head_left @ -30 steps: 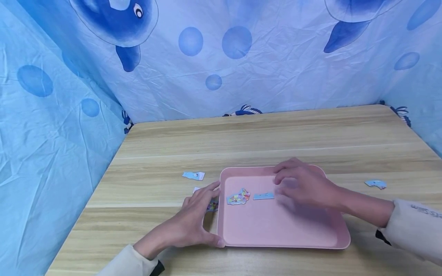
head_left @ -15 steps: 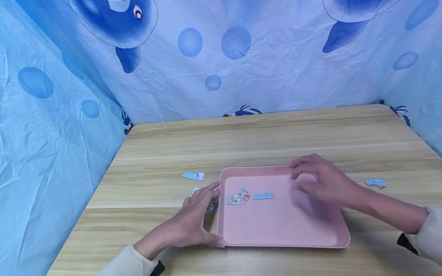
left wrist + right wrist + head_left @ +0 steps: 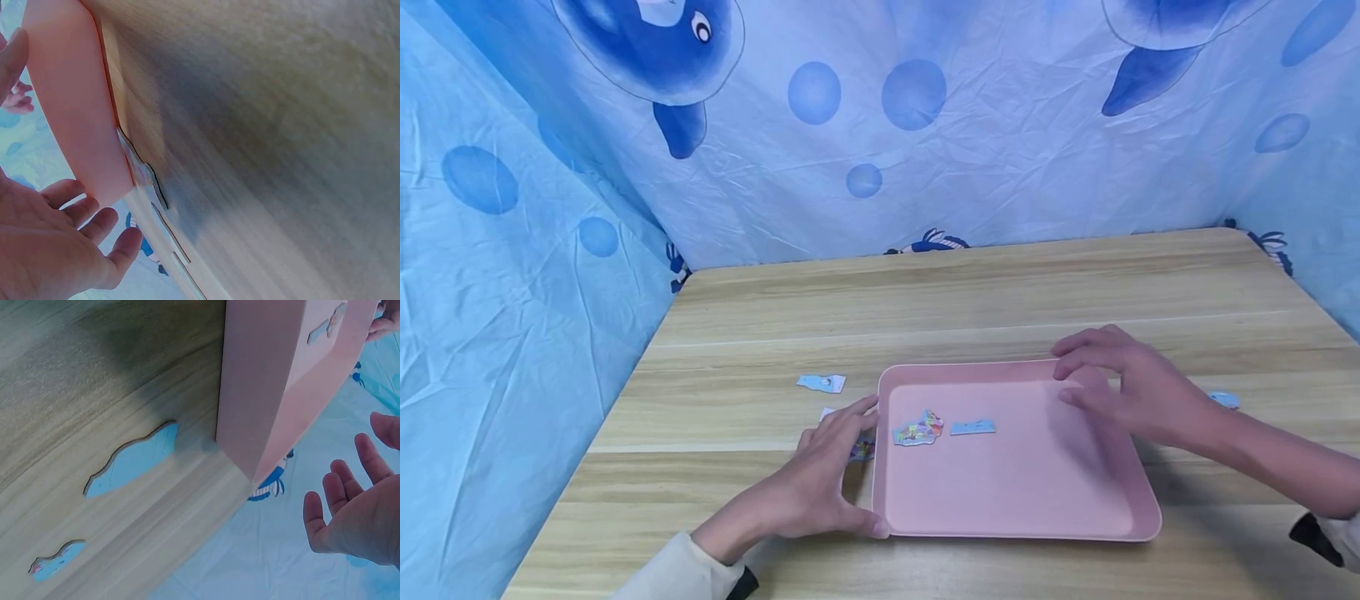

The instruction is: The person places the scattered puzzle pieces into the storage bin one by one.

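A pink tray point(image 3: 1015, 492) lies on the wooden table, holding a colourful puzzle piece point(image 3: 919, 428) and, to its right, a blue strip-shaped puzzle piece point(image 3: 973, 427). My left hand point(image 3: 820, 475) rests along the tray's left side, thumb at the near corner and fingers spread toward the rim. Partly hidden behind that hand is another colourful puzzle piece point(image 3: 862, 448) on the table. Above the tray's right far corner hovers my right hand point(image 3: 1138, 387), its fingers loosely bent and nothing between them. In the right wrist view a wavy blue piece point(image 3: 132, 459) lies beside the tray.
A blue-and-white puzzle piece point(image 3: 822, 382) lies left of the tray on the table point(image 3: 737, 367). Right of the tray, my right arm partly covers a blue piece point(image 3: 1225, 400). A smaller piece point(image 3: 57, 560) shows farther off. Blue dolphin-print sheeting point(image 3: 970, 167) surrounds the table.
My right hand has moved right and away from the tray's middle to its far right corner. The left hand, tray and pieces have stayed in place.
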`<action>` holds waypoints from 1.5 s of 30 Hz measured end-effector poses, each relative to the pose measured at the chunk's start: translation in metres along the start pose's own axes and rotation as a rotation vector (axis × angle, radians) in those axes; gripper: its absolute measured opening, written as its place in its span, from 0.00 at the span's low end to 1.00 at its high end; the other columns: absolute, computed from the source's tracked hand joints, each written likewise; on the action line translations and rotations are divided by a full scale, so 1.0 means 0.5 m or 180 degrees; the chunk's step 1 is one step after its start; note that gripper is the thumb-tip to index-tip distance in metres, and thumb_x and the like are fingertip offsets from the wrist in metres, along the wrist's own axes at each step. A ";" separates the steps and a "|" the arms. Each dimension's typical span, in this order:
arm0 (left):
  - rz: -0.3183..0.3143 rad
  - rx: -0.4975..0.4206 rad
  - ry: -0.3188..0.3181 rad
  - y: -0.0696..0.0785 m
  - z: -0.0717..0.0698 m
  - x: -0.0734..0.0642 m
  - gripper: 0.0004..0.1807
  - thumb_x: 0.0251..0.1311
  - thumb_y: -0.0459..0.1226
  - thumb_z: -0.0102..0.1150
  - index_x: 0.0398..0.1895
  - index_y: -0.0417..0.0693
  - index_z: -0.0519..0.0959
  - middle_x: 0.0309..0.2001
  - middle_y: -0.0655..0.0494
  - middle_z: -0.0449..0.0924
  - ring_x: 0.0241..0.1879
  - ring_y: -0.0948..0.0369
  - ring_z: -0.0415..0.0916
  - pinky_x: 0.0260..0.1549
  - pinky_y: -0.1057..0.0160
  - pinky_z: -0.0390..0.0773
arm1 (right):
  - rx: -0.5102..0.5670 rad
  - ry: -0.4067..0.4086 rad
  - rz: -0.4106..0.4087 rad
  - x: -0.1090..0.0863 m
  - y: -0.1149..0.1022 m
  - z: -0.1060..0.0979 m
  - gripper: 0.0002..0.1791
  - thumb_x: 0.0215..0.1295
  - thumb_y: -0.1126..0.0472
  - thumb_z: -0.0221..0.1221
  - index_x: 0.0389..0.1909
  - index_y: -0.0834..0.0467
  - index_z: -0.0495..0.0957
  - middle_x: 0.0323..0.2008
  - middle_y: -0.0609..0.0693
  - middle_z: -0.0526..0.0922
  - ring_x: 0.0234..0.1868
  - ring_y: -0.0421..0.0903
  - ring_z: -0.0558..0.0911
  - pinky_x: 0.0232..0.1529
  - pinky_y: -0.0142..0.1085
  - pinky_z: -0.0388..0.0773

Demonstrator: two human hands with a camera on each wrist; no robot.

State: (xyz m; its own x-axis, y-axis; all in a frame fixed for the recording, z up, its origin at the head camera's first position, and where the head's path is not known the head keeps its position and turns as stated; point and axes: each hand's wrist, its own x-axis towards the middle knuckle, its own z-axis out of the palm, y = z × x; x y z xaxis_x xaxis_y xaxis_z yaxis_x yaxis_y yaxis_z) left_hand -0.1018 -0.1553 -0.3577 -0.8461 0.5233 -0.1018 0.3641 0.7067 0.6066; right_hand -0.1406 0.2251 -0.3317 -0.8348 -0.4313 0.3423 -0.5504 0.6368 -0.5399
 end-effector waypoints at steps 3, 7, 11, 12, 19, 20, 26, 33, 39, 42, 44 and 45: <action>0.0004 0.0011 0.0001 0.000 0.000 0.000 0.62 0.29 0.54 0.80 0.71 0.50 0.58 0.76 0.64 0.44 0.73 0.55 0.44 0.63 0.38 0.49 | -0.0045 0.0046 -0.0005 -0.004 0.001 -0.009 0.12 0.56 0.63 0.68 0.36 0.41 0.81 0.48 0.41 0.80 0.52 0.38 0.70 0.44 0.27 0.66; 0.0009 0.0017 0.0002 -0.001 -0.001 0.000 0.61 0.29 0.55 0.80 0.71 0.50 0.58 0.76 0.63 0.44 0.73 0.54 0.43 0.63 0.38 0.48 | -0.0065 0.0090 0.0023 -0.011 0.002 -0.019 0.13 0.56 0.63 0.68 0.36 0.40 0.81 0.48 0.40 0.79 0.53 0.34 0.69 0.44 0.24 0.65; 0.0007 0.0009 -0.0009 0.000 -0.001 0.000 0.61 0.29 0.55 0.80 0.71 0.51 0.57 0.76 0.62 0.45 0.73 0.54 0.42 0.63 0.38 0.48 | -0.0092 0.0134 0.0101 -0.020 0.009 -0.025 0.13 0.55 0.62 0.69 0.35 0.39 0.81 0.48 0.40 0.79 0.54 0.32 0.69 0.45 0.24 0.65; 0.0005 0.0010 -0.0011 0.000 -0.001 0.000 0.61 0.29 0.55 0.80 0.71 0.51 0.57 0.76 0.62 0.45 0.73 0.54 0.42 0.63 0.38 0.48 | -0.0104 0.0143 0.0126 -0.022 0.012 -0.026 0.14 0.55 0.62 0.69 0.35 0.38 0.81 0.48 0.39 0.79 0.54 0.31 0.69 0.45 0.24 0.65; -0.0012 -0.0006 -0.0016 0.002 -0.002 -0.001 0.61 0.29 0.55 0.80 0.71 0.51 0.58 0.76 0.62 0.45 0.73 0.54 0.44 0.62 0.37 0.48 | -0.0132 0.0218 0.0232 -0.038 0.029 -0.034 0.15 0.52 0.61 0.71 0.36 0.37 0.81 0.48 0.36 0.78 0.54 0.29 0.67 0.45 0.22 0.63; -0.0011 -0.0009 -0.0018 0.003 -0.002 -0.001 0.61 0.29 0.55 0.80 0.71 0.50 0.58 0.76 0.62 0.45 0.73 0.55 0.44 0.62 0.38 0.49 | -0.0136 0.0234 0.0223 -0.040 0.031 -0.035 0.16 0.52 0.62 0.71 0.36 0.38 0.81 0.48 0.36 0.78 0.54 0.29 0.67 0.45 0.21 0.63; 0.0002 -0.0014 -0.0019 0.003 -0.004 -0.001 0.61 0.29 0.55 0.80 0.70 0.50 0.58 0.76 0.62 0.45 0.72 0.58 0.45 0.62 0.40 0.51 | -0.0187 0.0238 0.0274 -0.048 0.042 -0.039 0.15 0.52 0.62 0.70 0.37 0.39 0.82 0.49 0.40 0.78 0.54 0.27 0.66 0.44 0.21 0.63; -0.0002 -0.0012 -0.0023 0.002 -0.002 0.000 0.61 0.29 0.55 0.80 0.71 0.50 0.58 0.76 0.62 0.45 0.73 0.55 0.44 0.62 0.39 0.49 | -0.0104 0.0263 0.0413 -0.064 0.051 -0.045 0.13 0.52 0.63 0.71 0.38 0.44 0.84 0.49 0.44 0.78 0.54 0.26 0.65 0.44 0.18 0.60; 0.0005 0.0000 -0.0006 0.001 -0.001 0.000 0.61 0.29 0.55 0.79 0.71 0.50 0.58 0.76 0.62 0.45 0.72 0.56 0.44 0.62 0.38 0.50 | -0.0117 0.0341 0.0574 -0.083 0.067 -0.056 0.14 0.51 0.64 0.71 0.37 0.45 0.84 0.48 0.37 0.77 0.54 0.24 0.64 0.42 0.19 0.60; 0.0000 0.0008 -0.0009 0.001 -0.001 0.000 0.61 0.29 0.55 0.79 0.71 0.50 0.58 0.76 0.63 0.45 0.73 0.55 0.44 0.62 0.37 0.50 | -0.0244 0.0349 0.0571 -0.097 0.084 -0.065 0.14 0.51 0.63 0.71 0.37 0.45 0.83 0.48 0.32 0.75 0.54 0.21 0.62 0.40 0.19 0.61; -0.0001 0.0005 -0.0010 0.001 -0.001 0.000 0.61 0.29 0.55 0.79 0.71 0.50 0.58 0.76 0.63 0.45 0.73 0.54 0.44 0.62 0.36 0.49 | -0.0311 0.0354 0.0640 -0.104 0.096 -0.072 0.14 0.51 0.62 0.71 0.38 0.44 0.83 0.48 0.28 0.74 0.53 0.20 0.61 0.39 0.20 0.61; -0.0006 0.0008 -0.0013 0.001 -0.001 0.000 0.61 0.29 0.55 0.79 0.71 0.50 0.58 0.76 0.63 0.44 0.73 0.54 0.44 0.62 0.36 0.49 | -0.0327 0.0368 0.0701 -0.107 0.101 -0.075 0.14 0.50 0.62 0.72 0.38 0.44 0.83 0.48 0.26 0.73 0.52 0.19 0.62 0.38 0.20 0.62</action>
State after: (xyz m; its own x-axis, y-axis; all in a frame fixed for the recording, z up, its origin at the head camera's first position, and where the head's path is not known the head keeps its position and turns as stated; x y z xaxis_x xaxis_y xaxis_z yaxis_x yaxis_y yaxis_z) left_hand -0.1016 -0.1552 -0.3572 -0.8451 0.5240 -0.1061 0.3635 0.7088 0.6045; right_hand -0.1244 0.3044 -0.3482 -0.9275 -0.2030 0.3140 -0.3490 0.7712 -0.5323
